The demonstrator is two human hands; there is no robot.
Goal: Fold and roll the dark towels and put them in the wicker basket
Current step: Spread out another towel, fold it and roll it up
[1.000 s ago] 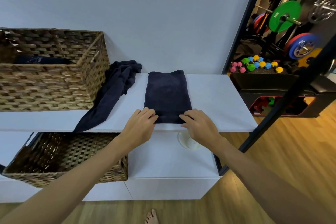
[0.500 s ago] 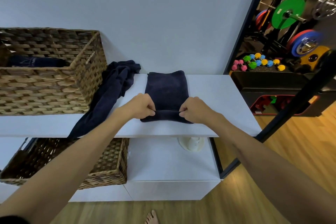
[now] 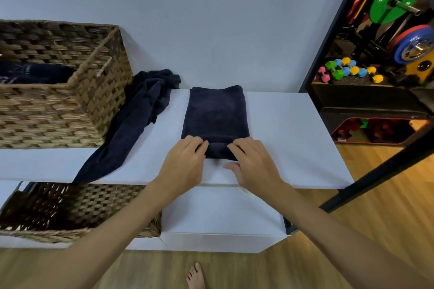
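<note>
In the middle of the frame a folded dark navy towel [image 3: 216, 115] lies flat on the white table [image 3: 293, 138], its near end turned up into a short roll. The left hand [image 3: 182, 166] and right hand [image 3: 254, 163] sit at either end of that roll, fingers curled over it and gripping the cloth, the right thumb resting on the tabletop. Left of it a second dark towel, loose and crumpled [image 3: 133, 124], trails from beside the large woven wicker basket [image 3: 70, 110] at the upper left down over the table's front edge. Inside that basket something dark navy [image 3: 32, 74] already lies. Below, at lower left, sits another wicker basket [image 3: 77, 211].
</note>
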